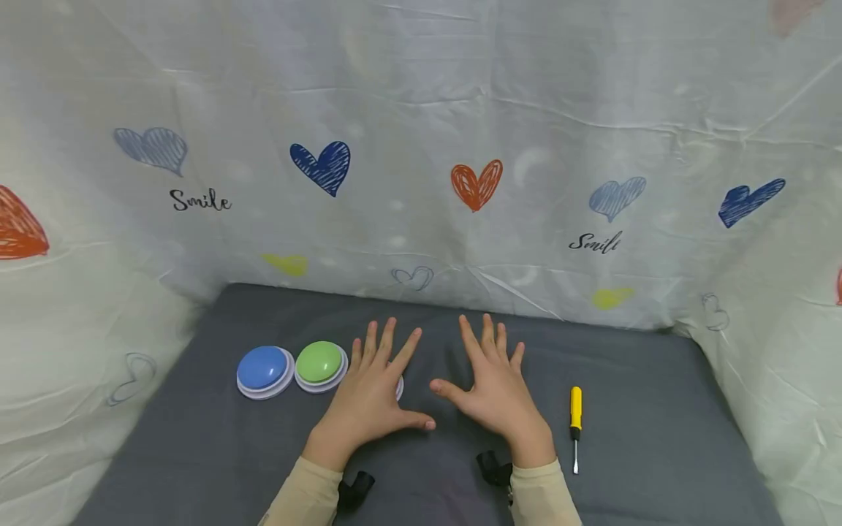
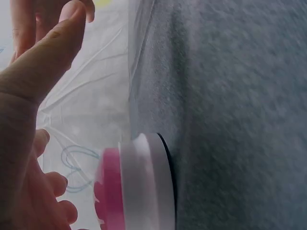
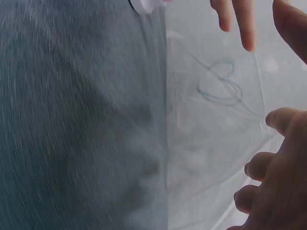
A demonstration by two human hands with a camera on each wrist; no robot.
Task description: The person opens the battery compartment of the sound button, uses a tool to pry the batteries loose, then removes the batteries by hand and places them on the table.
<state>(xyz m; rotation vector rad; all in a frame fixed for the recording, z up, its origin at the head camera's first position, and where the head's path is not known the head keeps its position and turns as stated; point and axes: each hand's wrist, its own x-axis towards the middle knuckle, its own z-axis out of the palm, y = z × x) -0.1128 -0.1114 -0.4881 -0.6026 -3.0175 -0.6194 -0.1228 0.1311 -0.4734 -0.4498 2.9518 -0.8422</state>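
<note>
My left hand [image 1: 371, 402] is spread, fingers straight, above the dark table, holding nothing. Behind it a pink dome button [image 2: 111, 191] on a white base is mostly hidden in the head view; the left wrist view shows it below the thumb, apart from the fingers. To the left sit a green dome button [image 1: 319, 361] and a blue dome button [image 1: 262, 367], both on white bases. My right hand [image 1: 501, 394] is likewise spread and holds nothing. Right of it lies a screwdriver [image 1: 575, 409] with a yellow handle, its metal tip toward me.
A dark grey cloth [image 1: 651, 409] covers the table. Behind and along both sides hangs a white curtain [image 1: 408, 131] printed with hearts and the word Smile. Black wrist mounts [image 1: 355, 491] show beside both sleeves.
</note>
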